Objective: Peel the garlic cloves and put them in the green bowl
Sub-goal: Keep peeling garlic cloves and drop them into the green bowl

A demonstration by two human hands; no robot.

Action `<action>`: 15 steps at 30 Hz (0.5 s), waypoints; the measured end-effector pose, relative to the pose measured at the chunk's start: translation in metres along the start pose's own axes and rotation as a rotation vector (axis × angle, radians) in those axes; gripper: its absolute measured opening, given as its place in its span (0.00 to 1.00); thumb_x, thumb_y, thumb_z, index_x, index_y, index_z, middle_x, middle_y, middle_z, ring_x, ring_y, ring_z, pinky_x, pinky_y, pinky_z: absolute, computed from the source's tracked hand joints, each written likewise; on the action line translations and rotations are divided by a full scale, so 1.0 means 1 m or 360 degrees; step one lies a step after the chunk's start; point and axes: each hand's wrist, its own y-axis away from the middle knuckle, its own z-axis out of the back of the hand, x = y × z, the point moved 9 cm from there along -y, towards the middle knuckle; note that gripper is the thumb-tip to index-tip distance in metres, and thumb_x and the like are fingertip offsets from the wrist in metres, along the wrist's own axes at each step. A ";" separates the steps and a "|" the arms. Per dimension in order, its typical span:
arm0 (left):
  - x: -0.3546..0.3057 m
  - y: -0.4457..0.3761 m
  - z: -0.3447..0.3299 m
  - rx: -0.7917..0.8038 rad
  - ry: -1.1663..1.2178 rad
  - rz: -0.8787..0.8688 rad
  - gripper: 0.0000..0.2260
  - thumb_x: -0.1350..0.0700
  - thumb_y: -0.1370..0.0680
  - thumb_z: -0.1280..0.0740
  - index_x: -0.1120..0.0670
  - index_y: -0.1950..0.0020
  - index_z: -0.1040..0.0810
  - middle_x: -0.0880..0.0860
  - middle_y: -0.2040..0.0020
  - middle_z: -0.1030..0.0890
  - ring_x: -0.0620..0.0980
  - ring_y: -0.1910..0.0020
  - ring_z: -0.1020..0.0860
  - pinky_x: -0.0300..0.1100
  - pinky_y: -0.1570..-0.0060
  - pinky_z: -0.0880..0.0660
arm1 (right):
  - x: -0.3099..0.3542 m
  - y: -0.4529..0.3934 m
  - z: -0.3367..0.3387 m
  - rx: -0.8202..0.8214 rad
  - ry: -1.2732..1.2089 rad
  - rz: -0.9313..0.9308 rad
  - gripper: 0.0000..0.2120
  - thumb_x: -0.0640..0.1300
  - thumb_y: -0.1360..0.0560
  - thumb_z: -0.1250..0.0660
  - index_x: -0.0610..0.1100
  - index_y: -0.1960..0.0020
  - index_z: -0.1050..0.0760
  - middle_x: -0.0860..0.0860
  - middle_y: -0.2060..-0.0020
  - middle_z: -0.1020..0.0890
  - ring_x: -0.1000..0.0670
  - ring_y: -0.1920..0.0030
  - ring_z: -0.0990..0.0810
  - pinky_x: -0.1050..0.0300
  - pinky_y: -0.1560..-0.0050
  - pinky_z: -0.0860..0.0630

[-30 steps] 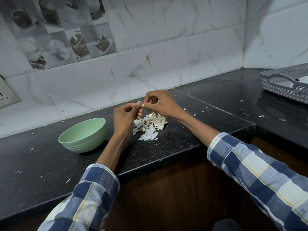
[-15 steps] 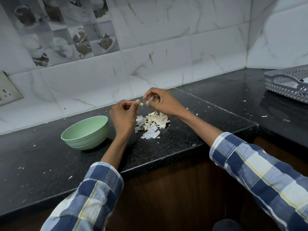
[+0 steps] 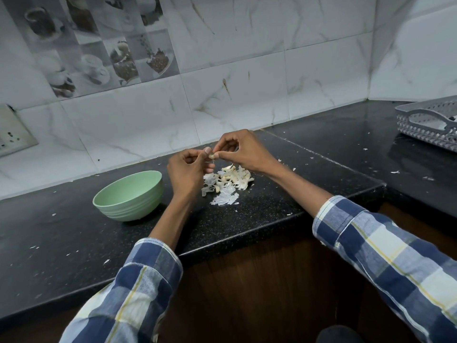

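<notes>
A small garlic clove (image 3: 212, 155) is held just above the black counter between both hands. My left hand (image 3: 188, 173) pinches it with thumb and fingers curled. My right hand (image 3: 241, 151) meets it from the right, its fingertips pinching the same clove. Below the hands lies a pile of garlic cloves and papery skins (image 3: 228, 183). The green bowl (image 3: 129, 195) stands on the counter to the left of my left hand; its inside is mostly hidden from this angle.
A grey perforated plastic basket (image 3: 429, 125) sits at the far right on the counter's other wing. Skin flakes are scattered over the black counter (image 3: 247, 219). A wall socket (image 3: 12, 134) is at the left. The counter's front edge runs close below my forearms.
My right hand's fingers, briefly apart from the clove half a second ago, have closed back onto it next to my left thumb. The bowl and pile have not moved.
</notes>
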 end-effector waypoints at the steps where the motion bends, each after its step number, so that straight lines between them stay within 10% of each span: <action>1: 0.002 -0.001 0.000 0.0008 0.0060 0.0028 0.12 0.52 0.21 0.23 0.61 0.50 0.15 0.60 0.59 0.12 0.57 0.62 0.14 0.49 0.54 0.15 | 0.000 0.000 0.000 -0.0003 -0.0012 -0.0011 0.06 0.42 0.26 0.22 0.42 0.51 0.15 0.51 0.58 0.13 0.54 0.57 0.14 0.60 0.52 0.18; 15: 0.011 -0.006 -0.010 0.0126 0.0382 0.0170 0.06 0.65 0.23 0.24 0.62 0.47 0.15 0.59 0.55 0.13 0.53 0.56 0.14 0.38 0.55 0.17 | -0.005 0.000 -0.006 0.0099 -0.0098 -0.0118 0.05 0.40 0.21 0.28 0.39 0.48 0.18 0.47 0.58 0.13 0.53 0.59 0.16 0.58 0.55 0.20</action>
